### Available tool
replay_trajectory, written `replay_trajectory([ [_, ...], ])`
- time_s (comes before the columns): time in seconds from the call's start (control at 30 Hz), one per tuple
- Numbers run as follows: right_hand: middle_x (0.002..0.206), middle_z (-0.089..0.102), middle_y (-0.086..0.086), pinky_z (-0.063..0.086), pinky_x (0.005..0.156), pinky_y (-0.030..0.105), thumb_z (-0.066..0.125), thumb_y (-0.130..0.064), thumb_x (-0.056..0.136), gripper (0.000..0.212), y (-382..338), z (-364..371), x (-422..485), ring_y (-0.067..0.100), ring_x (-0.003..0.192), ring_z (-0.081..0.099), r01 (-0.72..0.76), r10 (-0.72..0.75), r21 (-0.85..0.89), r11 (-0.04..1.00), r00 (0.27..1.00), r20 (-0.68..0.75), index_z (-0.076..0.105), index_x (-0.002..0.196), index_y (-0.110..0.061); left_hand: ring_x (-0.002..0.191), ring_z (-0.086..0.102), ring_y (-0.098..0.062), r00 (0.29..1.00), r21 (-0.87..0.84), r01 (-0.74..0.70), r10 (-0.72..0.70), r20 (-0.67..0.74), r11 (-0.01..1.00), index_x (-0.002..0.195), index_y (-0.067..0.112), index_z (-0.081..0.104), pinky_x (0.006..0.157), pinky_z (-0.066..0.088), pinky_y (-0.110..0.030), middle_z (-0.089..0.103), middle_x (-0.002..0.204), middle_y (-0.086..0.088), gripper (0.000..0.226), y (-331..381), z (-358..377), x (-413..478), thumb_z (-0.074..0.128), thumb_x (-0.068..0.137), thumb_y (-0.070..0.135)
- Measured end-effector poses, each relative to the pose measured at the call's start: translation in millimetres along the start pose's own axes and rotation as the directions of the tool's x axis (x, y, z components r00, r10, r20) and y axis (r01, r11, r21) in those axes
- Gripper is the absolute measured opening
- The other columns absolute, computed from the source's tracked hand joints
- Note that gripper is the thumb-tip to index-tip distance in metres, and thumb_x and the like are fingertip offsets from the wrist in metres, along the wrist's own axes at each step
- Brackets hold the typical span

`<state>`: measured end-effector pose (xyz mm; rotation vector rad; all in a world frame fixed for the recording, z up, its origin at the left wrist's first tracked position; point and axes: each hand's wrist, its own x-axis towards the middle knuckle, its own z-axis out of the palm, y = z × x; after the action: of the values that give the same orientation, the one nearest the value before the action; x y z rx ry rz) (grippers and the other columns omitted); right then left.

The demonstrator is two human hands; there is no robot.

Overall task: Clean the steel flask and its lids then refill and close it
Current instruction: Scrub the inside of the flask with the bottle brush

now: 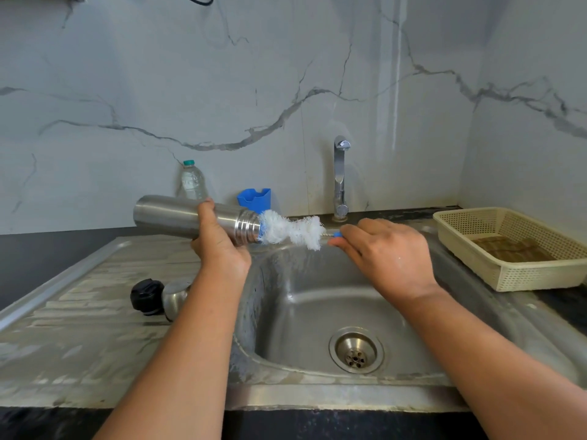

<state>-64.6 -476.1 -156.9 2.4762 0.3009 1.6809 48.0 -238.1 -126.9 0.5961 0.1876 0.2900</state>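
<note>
My left hand (pixel 219 246) grips the steel flask (pixel 168 215), which lies sideways above the sink's left rim with its threaded mouth pointing right. A white bottle brush (pixel 292 230) sticks out of that mouth, part of its bristles inside. My right hand (pixel 381 252) pinches the brush's blue handle end over the basin. On the draining board to the left lie the black inner lid (pixel 146 296) and the steel cup lid (pixel 175 298), side by side; my left forearm hides part of the steel one.
The steel sink (pixel 317 300) has a drain at its bottom and a tap (pixel 340 176) behind it, no water running. A cream plastic basket (pixel 514 246) sits on the right counter. A clear water bottle (pixel 191 181) and a blue holder (pixel 254 200) stand by the wall.
</note>
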Motion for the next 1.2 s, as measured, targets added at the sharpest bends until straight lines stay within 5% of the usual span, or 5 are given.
replay_trajectory([
  [0.13, 0.061, 0.052, -0.005, 0.025, 0.048, 0.023, 0.053, -0.051, 0.102, 0.043, 4, -4, -3, 0.022, 0.051, 0.054, -0.046, 0.047, 0.039, 0.998, 0.999, -0.003, 0.067, 0.073, -0.022, 0.089, 0.077, -0.027, 1.0, -0.037, -0.025, 0.025, 0.005, 0.999, 0.133, 0.008, 0.055, 0.066, 0.061, -0.036, 0.073, 0.124, -0.014, 0.064, 6, -3, 8, 0.081, 0.078, 0.029],
  [0.5, 0.048, 0.04, -0.009, 0.032, 0.048, 0.029, 0.044, -0.066, 0.095, 0.049, -7, -6, -11, 0.016, 0.051, 0.043, -0.388, 0.221, 0.371, 0.844, 0.881, 0.418, 0.041, 0.059, -0.032, 0.081, 0.073, -0.023, 0.99, -0.03, 0.008, -0.004, 0.141, 1.0, 0.136, 0.009, 0.056, 0.069, 0.06, -0.035, 0.07, 0.102, -0.006, 0.067, -1, 0, 2, 0.081, 0.079, 0.033],
  [0.77, 0.048, 0.041, -0.003, 0.028, 0.048, 0.029, 0.038, -0.071, 0.092, 0.057, -5, -5, -12, 0.014, 0.047, 0.04, -0.42, 0.17, 0.461, 0.782, 0.855, 0.491, 0.042, 0.056, -0.027, 0.085, 0.073, -0.025, 0.99, -0.048, -0.008, 0.015, 0.143, 0.999, 0.138, 0.009, 0.057, 0.072, 0.06, -0.038, 0.071, 0.104, -0.006, 0.073, 3, -2, 3, 0.081, 0.075, 0.035],
  [1.0, 0.047, 0.039, -0.006, 0.031, 0.049, 0.03, 0.05, -0.06, 0.098, 0.055, -10, -7, -10, 0.012, 0.047, 0.037, -0.465, 0.176, 0.5, 0.731, 0.836, 0.519, 0.044, 0.055, -0.026, 0.083, 0.073, -0.021, 0.971, -0.033, 0.036, -0.027, 0.237, 0.999, 0.116, 0.014, 0.065, 0.072, 0.06, -0.035, 0.072, 0.093, -0.002, 0.032, 0, 2, -7, 0.07, 0.091, 0.034],
  [1.2, 0.047, 0.039, -0.007, 0.032, 0.05, 0.032, 0.052, -0.058, 0.098, 0.055, -4, -4, -12, 0.01, 0.046, 0.035, -0.5, 0.18, 0.49, 0.714, 0.807, 0.562, 0.043, 0.056, -0.024, 0.085, 0.072, -0.024, 0.968, -0.032, 0.016, -0.008, 0.251, 0.999, 0.122, 0.011, 0.065, 0.078, 0.062, -0.04, 0.071, 0.093, -0.004, 0.047, 3, 2, -6, 0.075, 0.085, 0.039],
])
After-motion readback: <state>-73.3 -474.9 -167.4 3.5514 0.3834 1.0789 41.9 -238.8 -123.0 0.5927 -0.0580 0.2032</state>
